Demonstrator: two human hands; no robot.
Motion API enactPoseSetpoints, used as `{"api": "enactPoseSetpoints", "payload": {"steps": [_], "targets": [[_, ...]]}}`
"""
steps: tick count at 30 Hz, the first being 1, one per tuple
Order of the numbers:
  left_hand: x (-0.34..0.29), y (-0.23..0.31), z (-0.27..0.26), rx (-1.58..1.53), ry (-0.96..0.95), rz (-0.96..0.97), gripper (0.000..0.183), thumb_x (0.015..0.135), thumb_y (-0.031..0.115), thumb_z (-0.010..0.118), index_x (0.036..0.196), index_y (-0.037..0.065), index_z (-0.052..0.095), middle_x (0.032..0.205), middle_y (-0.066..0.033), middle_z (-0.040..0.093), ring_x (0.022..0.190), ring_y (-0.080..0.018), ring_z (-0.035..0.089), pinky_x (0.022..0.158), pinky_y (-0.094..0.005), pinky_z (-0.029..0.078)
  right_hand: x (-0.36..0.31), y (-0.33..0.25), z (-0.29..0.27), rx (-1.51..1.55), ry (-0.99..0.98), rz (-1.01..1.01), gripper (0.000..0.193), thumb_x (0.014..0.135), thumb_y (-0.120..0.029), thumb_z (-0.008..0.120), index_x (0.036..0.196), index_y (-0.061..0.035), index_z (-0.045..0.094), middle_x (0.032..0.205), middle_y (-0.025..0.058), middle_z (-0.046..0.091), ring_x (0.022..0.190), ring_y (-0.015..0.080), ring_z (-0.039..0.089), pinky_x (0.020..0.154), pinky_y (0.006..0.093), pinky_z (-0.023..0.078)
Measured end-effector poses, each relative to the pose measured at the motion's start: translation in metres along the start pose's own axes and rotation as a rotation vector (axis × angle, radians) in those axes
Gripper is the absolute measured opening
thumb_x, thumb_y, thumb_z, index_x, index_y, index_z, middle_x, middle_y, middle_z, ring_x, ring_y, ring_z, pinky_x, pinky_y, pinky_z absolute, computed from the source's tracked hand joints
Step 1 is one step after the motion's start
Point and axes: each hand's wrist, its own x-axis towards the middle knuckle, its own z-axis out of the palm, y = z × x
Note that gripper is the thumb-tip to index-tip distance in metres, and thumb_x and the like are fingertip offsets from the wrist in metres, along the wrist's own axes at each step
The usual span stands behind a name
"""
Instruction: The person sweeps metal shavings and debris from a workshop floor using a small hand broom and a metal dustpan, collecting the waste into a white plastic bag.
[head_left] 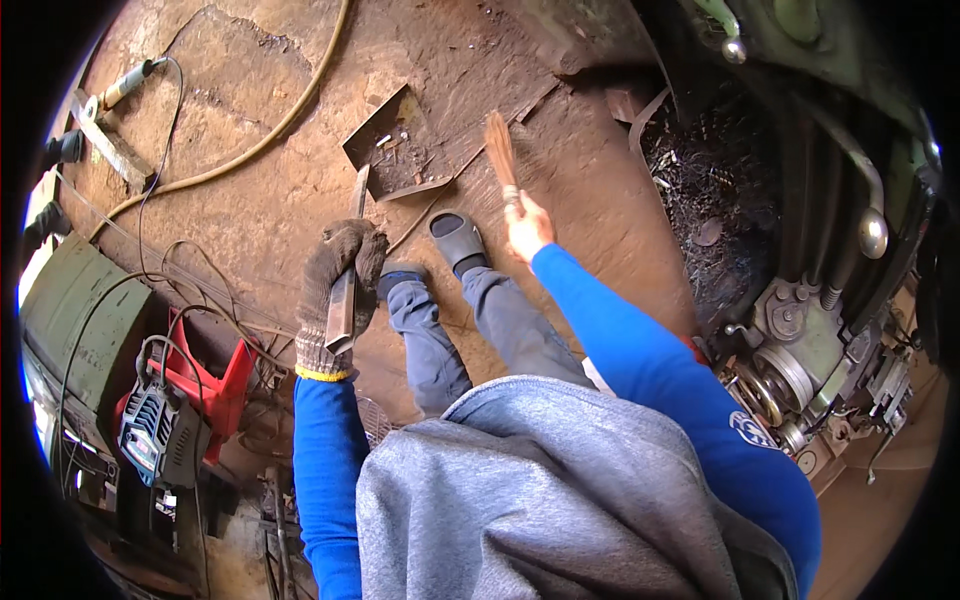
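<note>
My left hand [333,270], in a dirty knitted work glove with a yellow cuff edge, is closed round the flat metal handle [341,310] of a dustpan [418,189]. The square metal pan rests on the floor ahead of my feet, with small scraps and dark dirt in it. Bare, my right hand [528,228] grips the bound end of a short whisk broom [500,150]. Its brown bristles point away from me, to the right of the pan and apart from it.
A hose [290,120] curves across the floor. At the left are an angle grinder [125,85], a red plastic stand [225,370] and a grey-blue power tool [155,435] with cords. On the right stands a green machine [800,320] beside a heap of metal shavings [715,190].
</note>
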Motion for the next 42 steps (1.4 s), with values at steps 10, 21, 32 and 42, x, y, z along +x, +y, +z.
{"api": "enactPoseSetpoints", "payload": {"steps": [10, 21, 32, 42], "targets": [[-0.003, 0.000, 0.001, -0.181, 0.095, -0.024, 0.001, 0.088, 0.000, 0.061, 0.087, 0.000, 0.061, 0.091, -0.0123, 0.061, 0.083, -0.0229, 0.061, 0.073, -0.0313, 0.048, -0.024, -0.023, -0.034, 0.105, -0.183, -0.079, 0.049, 0.089, -0.021, 0.059, 0.131, 0.0039, 0.051, 0.114, 0.0247, 0.064, 0.101, 0.0304, 0.064, 0.088, 0.0341, 0.050], [-0.009, -0.014, 0.001, -0.157, 0.126, -0.041, 0.017, 0.092, 0.012, 0.059, 0.102, 0.000, 0.065, 0.089, -0.0109, 0.066, 0.082, -0.0234, 0.063, 0.075, -0.0336, 0.049, 0.072, -0.010, -0.066, 0.130, -0.140, 0.010, 0.036, 0.090, -0.012, 0.061, 0.125, -0.0028, 0.059, 0.074, 0.0022, 0.059, 0.065, 0.0101, 0.054, 0.059, 0.0280, 0.047], [-0.005, -0.016, -0.002, -0.062, 0.180, 0.130, 0.005, 0.086, -0.002, 0.064, 0.089, 0.000, 0.062, 0.093, -0.0128, 0.065, 0.084, -0.0230, 0.064, 0.073, -0.0316, 0.049, 0.193, -0.024, -0.077, -0.030, -0.070, -0.337, 0.030, 0.095, -0.014, 0.055, 0.125, -0.0078, 0.059, 0.075, -0.0026, 0.053, 0.062, 0.0064, 0.050, 0.055, 0.0215, 0.043], [-0.006, -0.006, -0.013, -0.045, 0.096, -0.008, 0.011, 0.087, 0.005, 0.064, 0.096, 0.000, 0.066, 0.098, -0.0151, 0.066, 0.090, -0.0281, 0.064, 0.080, -0.0357, 0.050, 0.208, -0.105, -0.108, -0.231, 0.031, -0.456, 0.047, 0.090, -0.017, 0.061, 0.133, -0.0028, 0.052, 0.119, 0.0226, 0.063, 0.111, 0.0260, 0.061, 0.095, 0.0325, 0.047]]}}
